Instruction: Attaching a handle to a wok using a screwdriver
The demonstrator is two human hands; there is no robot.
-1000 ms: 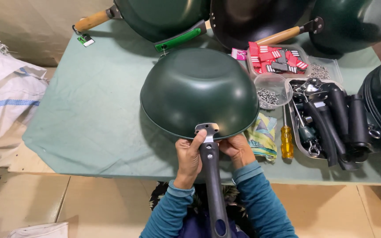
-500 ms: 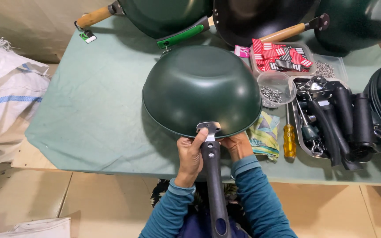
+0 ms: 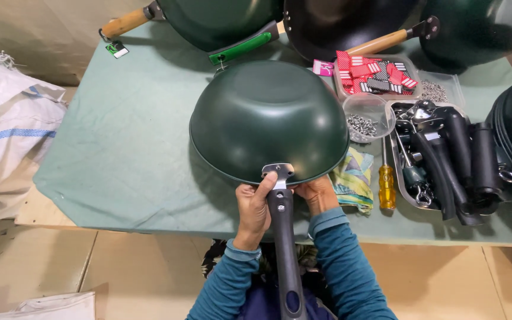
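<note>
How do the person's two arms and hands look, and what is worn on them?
Both arms are covered by long teal-blue sleeves of a soft fabric, each ending in a lighter ribbed cuff at the wrist. The left hand and right hand are bare: no gloves are worn, and no ring, watch or bracelet can be seen.
</note>
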